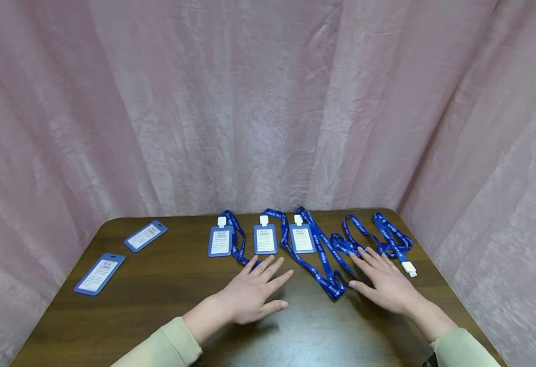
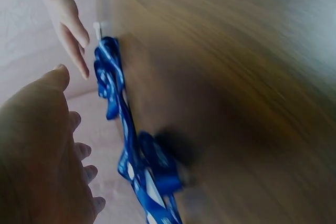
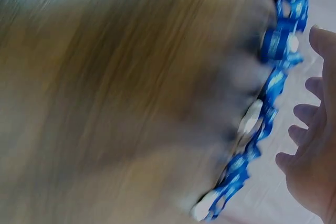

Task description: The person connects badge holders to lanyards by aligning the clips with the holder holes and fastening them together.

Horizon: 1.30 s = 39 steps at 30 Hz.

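My left hand (image 1: 253,294), fingers spread and straight, is held above the table just in front of three badge holders. Each of these blue holders, left (image 1: 220,241), middle (image 1: 265,239) and right (image 1: 302,238), is joined by a white clip to a printed blue lanyard (image 1: 311,270). On the right, my right hand (image 1: 384,283) hovers palm down with straight fingers, partly covering another lanyard (image 1: 389,232) that ends in a white clip (image 1: 409,268). Both wrist views show the left hand (image 2: 39,150) and the right hand (image 3: 315,124) holding nothing, apart from the lanyards.
Two badge holders without lanyards, one farther back (image 1: 145,236) and one nearer (image 1: 99,274), lie on the left of the brown wooden table (image 1: 167,285). A pink curtain (image 1: 249,112) hangs behind the table and along its sides.
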Available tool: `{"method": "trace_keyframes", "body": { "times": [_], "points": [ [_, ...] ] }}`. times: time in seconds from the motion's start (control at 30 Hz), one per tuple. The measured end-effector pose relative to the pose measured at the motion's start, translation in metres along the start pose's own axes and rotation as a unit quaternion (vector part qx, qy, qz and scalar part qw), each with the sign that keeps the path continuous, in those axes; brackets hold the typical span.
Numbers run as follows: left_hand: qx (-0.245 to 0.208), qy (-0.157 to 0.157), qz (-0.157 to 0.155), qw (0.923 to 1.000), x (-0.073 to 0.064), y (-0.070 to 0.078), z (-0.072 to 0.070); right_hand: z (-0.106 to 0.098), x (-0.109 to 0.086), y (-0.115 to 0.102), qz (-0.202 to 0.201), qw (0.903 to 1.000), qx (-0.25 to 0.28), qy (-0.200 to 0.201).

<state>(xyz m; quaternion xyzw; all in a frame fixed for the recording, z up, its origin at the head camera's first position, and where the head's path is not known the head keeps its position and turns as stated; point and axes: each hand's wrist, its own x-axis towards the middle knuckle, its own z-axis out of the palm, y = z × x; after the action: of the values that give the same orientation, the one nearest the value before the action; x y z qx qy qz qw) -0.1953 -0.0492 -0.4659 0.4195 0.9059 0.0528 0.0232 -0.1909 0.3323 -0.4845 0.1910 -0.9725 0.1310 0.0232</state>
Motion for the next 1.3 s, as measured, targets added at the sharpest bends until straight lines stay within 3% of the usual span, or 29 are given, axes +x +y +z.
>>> {"method": "trace_keyframes", "body": {
  "times": [0.17,0.7,1.07,1.3],
  "points": [
    [0.01,0.006,0.021,0.9997,0.018,0.018,0.0,-0.008,-0.01,0.024,0.026,0.9995,0.004,0.015],
    [0.029,-0.03,0.055,0.9976,0.061,0.072,0.013,-0.019,-0.035,0.092,0.044,0.9968,-0.021,0.062],
    [0.053,-0.054,0.067,0.9949,0.09,0.111,0.02,-0.017,-0.038,0.106,0.056,0.9966,-0.041,0.045],
    [0.069,-0.062,0.068,0.9934,0.096,0.124,0.025,-0.012,-0.044,0.104,0.054,0.9965,-0.047,0.043]
  ]
}}
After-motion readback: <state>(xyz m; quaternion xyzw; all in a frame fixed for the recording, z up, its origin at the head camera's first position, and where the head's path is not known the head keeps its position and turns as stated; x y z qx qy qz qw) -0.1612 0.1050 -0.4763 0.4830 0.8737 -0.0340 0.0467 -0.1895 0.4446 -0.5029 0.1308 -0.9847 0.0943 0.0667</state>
